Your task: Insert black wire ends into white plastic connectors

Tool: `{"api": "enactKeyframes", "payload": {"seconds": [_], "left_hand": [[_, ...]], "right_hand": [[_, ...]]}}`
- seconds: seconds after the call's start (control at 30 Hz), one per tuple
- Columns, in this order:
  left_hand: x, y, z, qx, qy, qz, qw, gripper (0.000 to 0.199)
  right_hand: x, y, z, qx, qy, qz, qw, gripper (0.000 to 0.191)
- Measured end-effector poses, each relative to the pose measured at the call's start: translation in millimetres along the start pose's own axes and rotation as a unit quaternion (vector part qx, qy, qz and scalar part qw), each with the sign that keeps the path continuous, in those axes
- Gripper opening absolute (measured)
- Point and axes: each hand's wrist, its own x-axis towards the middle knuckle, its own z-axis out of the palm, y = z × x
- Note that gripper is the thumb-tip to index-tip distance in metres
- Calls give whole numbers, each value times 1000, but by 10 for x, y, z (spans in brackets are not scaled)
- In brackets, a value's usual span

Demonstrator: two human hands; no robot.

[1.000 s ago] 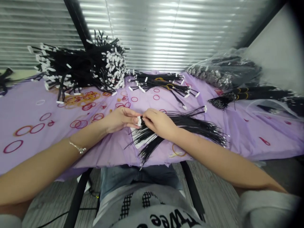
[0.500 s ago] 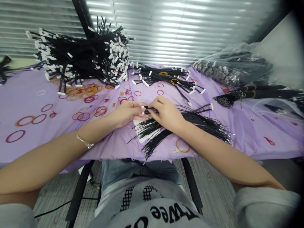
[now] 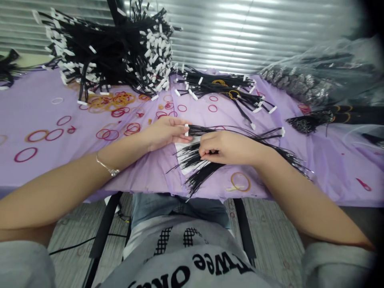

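Observation:
Between the thumb and fingers of my left hand [image 3: 169,131] is a small white connector [image 3: 187,130], with black wires running from it to the right. My right hand [image 3: 226,148] is closed over the loose black wires [image 3: 199,176], its fingers curled in a pinch near their left ends. Whether it has a single wire between the fingertips is hidden. The wires fan out on both sides of my right hand, over a white sheet [image 3: 180,150]. Another white connector [image 3: 282,131] sits at the right end of some wires.
A tall pile of black cables with white connectors [image 3: 111,52] stands at the back left. Smaller cable bundles [image 3: 222,86] lie behind my hands. Rubber bands [image 3: 54,135] are scattered over the purple cloth [image 3: 144,176]. Plastic bags [image 3: 324,76] and banded wires [image 3: 312,120] are at the right.
My right hand has moved away from the connector in my left hand, down and to the right onto the loose wires. The camera view has shifted slightly.

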Motion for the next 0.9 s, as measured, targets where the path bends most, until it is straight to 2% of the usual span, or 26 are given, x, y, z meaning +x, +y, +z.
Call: {"api": "enactKeyframes", "payload": {"seconds": [0.3,0.47,0.7,0.8,0.9], "left_hand": [[-7,18,-22,-6,-13,-13,1000,20],[-8,26,-31,-8,-19,-15,1000,22],[-12,12,-50,-4,-38,-18,999,21],[-4,0,-65,-8,-48,-15,999,21],[-5,0,-60,-2,-50,-14,999,21]], "right_hand": [[28,-14,39,32,-4,40,999,6],[29,-41,88,30,4,70,997,8],[69,-34,137,106,91,169,976,7],[89,-15,175,158,127,165,965,15],[101,-24,194,173,181,162,954,13]]}}
